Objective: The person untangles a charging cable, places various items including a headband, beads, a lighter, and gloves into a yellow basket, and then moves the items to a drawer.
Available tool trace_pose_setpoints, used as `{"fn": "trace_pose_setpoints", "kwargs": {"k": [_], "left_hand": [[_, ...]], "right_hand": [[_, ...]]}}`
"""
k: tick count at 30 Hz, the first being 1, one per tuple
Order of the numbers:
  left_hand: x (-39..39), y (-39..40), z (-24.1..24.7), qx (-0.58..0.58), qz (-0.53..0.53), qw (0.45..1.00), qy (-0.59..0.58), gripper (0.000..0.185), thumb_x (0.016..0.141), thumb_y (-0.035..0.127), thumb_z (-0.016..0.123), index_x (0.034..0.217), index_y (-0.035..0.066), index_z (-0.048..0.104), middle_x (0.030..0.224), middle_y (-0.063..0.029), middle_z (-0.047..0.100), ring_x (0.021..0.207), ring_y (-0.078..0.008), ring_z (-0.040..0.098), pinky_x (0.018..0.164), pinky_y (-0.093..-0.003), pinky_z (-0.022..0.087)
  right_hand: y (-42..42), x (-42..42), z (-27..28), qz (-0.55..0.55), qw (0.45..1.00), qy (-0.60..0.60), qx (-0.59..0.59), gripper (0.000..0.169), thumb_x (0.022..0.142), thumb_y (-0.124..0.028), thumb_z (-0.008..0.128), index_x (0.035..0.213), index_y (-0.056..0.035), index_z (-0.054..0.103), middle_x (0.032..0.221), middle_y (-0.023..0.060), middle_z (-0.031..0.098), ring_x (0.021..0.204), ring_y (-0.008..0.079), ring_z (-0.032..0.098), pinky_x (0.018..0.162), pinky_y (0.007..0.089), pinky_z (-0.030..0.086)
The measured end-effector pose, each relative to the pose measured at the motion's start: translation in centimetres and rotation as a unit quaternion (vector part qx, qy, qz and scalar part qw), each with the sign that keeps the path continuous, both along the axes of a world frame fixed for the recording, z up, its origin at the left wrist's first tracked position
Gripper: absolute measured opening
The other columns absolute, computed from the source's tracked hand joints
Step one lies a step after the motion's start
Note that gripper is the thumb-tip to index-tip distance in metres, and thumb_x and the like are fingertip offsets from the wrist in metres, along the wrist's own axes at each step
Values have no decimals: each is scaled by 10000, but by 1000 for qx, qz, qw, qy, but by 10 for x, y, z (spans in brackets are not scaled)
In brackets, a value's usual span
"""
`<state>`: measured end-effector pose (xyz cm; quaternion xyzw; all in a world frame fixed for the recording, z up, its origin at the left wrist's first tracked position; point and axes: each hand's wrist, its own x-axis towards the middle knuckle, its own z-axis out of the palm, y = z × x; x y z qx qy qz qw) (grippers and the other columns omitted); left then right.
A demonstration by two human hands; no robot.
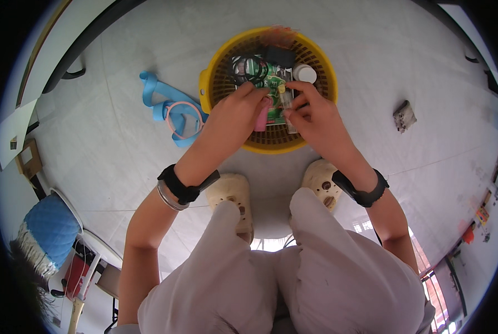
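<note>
A yellow plastic basket (331,89) stands on the floor in front of my feet, and both my hands reach into it. My left hand (242,106) holds a small pink cylinder (261,120) at its upper end. In my right hand (311,108), the thumb and fingers are on a narrow clear tube (287,100) with a yellow cap. Beneath them lies a green printed packet (276,116), partly hidden by my fingers. A coiled black cable (249,69), a black pouch-like item (280,56) and a white-capped bottle (305,74) sit farther back in the basket.
Left of the basket lie a blue ribbon (153,85) and a pink ring (168,119) on the pale floor. A crumpled grey piece (405,117) lies to the right. My cream clogs (231,188) are close to the basket's near rim. Far left is a blue quilted item (52,229).
</note>
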<state>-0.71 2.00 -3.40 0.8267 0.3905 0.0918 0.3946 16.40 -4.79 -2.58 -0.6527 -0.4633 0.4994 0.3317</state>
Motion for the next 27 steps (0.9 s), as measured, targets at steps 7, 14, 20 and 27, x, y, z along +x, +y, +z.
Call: {"fn": "trace_pose_setpoints", "kwargs": {"k": [7,14,20,27], "left_hand": [[4,-3,-6,-13,66,997,-34,352,793,42,591,1139,19,525,943,-146,517,793,-337,567,685,-378,469],[4,-15,9,66,-41,996,53,613,701,23,665,1258,41,409,1097,-134,425,956,-323,536,778,-381,483],[6,-16,3,62,-44,997,22,648,685,-24,663,1269,30,388,1119,-145,409,985,-346,523,830,-379,467],[11,-21,-7,53,-15,998,-16,595,698,-42,644,1237,28,404,1144,-150,416,1000,-351,522,826,-376,466]], "right_hand": [[6,-8,-7,-2,998,-56,7,301,775,8,581,1060,6,488,759,159,615,701,306,626,630,366,492],[2,-6,-17,35,989,-139,31,332,764,16,563,1088,-5,490,1020,200,507,864,399,566,710,446,483],[-3,-5,-17,42,981,-177,65,365,770,63,574,1123,6,503,943,158,540,768,266,613,657,337,505],[-6,-2,-14,50,980,-181,66,301,762,68,552,1053,4,514,944,169,534,773,311,599,667,383,491]]}}
